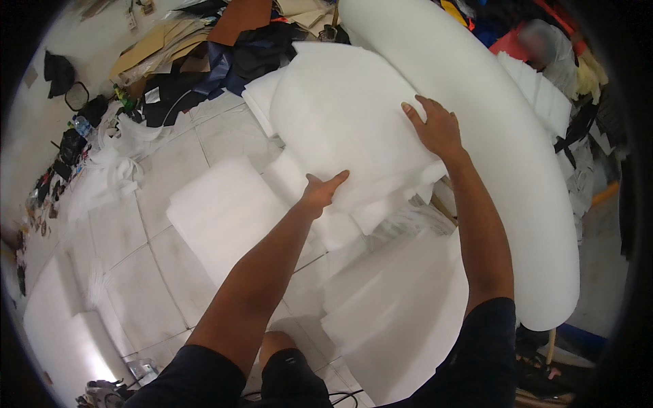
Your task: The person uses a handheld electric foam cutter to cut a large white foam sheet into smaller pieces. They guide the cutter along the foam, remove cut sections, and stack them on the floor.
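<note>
A stack of soft white foam sheets (pixel 347 109) lies before me, its top sheet curved along the far side. At the stack's near left edge is my left hand (pixel 322 194). Its thumb stretches over the top sheet while the other fingers curl at the edge, partly hidden, so it appears closed on the sheet. My right hand (pixel 439 129) rests at the right edge of the same sheet, with thumb and fingers spread apart. Just beyond it runs a thick white foam roll (pixel 503 129).
A folded white foam piece (pixel 228 214) lies on the tiled floor (pixel 153 272) at left. Loose white sheeting (pixel 401 306) spreads near my legs. Dark fabric and brown sheets (pixel 241 24) are heaped at the back. More white foam (pixel 75 326) sits at the lower left.
</note>
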### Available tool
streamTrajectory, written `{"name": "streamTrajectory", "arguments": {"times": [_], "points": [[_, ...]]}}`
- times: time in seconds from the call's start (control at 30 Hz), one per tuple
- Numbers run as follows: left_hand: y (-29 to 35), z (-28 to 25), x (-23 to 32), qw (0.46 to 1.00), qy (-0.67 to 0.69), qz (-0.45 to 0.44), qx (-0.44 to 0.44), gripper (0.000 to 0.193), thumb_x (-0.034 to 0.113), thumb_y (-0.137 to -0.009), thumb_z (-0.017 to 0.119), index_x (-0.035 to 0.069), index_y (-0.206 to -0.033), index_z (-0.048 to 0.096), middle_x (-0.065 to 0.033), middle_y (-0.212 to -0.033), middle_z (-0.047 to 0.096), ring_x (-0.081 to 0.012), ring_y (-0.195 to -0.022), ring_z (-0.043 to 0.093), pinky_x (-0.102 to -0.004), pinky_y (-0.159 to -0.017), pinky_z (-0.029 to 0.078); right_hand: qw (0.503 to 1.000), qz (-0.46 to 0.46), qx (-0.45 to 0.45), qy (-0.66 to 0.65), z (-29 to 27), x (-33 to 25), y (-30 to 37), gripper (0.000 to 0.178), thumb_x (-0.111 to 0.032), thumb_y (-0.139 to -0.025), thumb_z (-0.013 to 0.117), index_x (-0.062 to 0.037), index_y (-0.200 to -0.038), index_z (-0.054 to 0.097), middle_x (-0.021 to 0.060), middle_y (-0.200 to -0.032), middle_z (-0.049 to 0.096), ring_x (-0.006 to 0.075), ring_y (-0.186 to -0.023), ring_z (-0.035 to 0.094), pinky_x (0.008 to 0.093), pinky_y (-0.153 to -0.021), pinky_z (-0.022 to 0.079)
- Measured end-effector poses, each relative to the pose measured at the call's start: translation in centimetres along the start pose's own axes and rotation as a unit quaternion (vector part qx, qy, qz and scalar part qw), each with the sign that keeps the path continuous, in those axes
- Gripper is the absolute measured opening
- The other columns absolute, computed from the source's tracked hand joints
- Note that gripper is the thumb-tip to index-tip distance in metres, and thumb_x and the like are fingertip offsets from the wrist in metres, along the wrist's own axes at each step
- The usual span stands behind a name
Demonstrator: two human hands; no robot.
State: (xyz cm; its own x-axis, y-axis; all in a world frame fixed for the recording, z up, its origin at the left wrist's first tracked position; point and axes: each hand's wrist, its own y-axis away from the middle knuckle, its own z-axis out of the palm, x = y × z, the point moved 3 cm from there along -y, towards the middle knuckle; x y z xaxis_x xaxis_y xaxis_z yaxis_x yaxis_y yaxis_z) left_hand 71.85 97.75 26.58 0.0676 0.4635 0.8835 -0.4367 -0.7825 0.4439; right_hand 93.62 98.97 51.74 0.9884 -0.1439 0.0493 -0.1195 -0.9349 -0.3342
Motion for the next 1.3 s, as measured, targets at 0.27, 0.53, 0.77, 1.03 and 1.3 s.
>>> {"name": "streamTrajectory", "arguments": {"times": [0.27, 0.53, 0.77, 1.03, 1.3], "points": [[0.9, -2.3, -4.7, 0.936, -0.294, 0.179, -0.074, 0.083, 0.036, -0.083, 0.073, -0.006, -0.143, 0.034, -0.0243, -0.13, 0.051, -0.0288, -0.106, 0.054, -0.0361, -0.09, 0.049, 0.99, 0.003, -0.106, 0.09, 2.9, 0.5, 1.5, 0.07, -0.065, -0.09, 0.05, -0.0208, -0.143, 0.045, 0.0176, -0.149, 0.039, 0.033, -0.14, 0.034, 0.0577, -0.113, 0.024], [3.8, -7.6, -11.4, 0.953, -0.219, 0.155, 0.143, 0.038, 0.02, -0.088, 0.067, 0.001, -0.119, 0.059, -0.0172, -0.105, 0.063, -0.0273, -0.094, 0.063, -0.0376, -0.08, 0.053, 0.988, -0.077, -0.038, 0.126, 5.5, -4.6, 1.8, 0.063, -0.041, -0.087, 0.066, -0.0211, -0.143, 0.044, 0.0186, -0.147, 0.041, 0.0334, -0.137, 0.038, 0.0589, -0.109, 0.032], [21.6, -3.4, -13.4, 0.993, 0.09, -0.036, 0.062, 0.037, 0.032, -0.091, 0.064, -0.003, -0.103, 0.062, -0.0081, -0.088, 0.063, -0.0156, -0.071, 0.062, -0.0293, -0.061, 0.051, 0.992, -0.087, -0.056, 0.073, 3.0, -7.5, 3.5, 0.06, -0.04, -0.087, 0.063, -0.0193, -0.141, 0.046, 0.0166, -0.146, 0.042, 0.0353, -0.131, 0.046, 0.0526, -0.103, 0.043], [44.5, -8.4, -23.3, 0.989, -0.043, 0.047, 0.135, 0.035, 0.026, -0.092, 0.066, -0.001, -0.115, 0.062, -0.0107, -0.098, 0.064, -0.017, -0.082, 0.061, -0.0298, -0.066, 0.05, 0.989, -0.096, -0.058, -0.099, 0.8, -14.1, 6.7, 0.059, -0.046, -0.085, 0.066, -0.0103, -0.131, 0.057, 0.022, -0.131, 0.056, 0.037, -0.122, 0.053, 0.0461, -0.101, 0.045], [75.4, -15.6, -40.3, 0.887, -0.133, 0.051, 0.439, 0.025, 0.017, -0.09, 0.065, -0.001, -0.108, 0.064, -0.0105, -0.093, 0.067, -0.0155, -0.081, 0.062, -0.0279, -0.071, 0.05, 0.789, -0.076, -0.016, -0.609, 6.2, -37.5, 35.6, 0.04, -0.032, -0.088, 0.071, -0.003, -0.114, 0.063, 0.0155, -0.106, 0.067, 0.0265, -0.093, 0.064, 0.0376, -0.083, 0.05]]}}
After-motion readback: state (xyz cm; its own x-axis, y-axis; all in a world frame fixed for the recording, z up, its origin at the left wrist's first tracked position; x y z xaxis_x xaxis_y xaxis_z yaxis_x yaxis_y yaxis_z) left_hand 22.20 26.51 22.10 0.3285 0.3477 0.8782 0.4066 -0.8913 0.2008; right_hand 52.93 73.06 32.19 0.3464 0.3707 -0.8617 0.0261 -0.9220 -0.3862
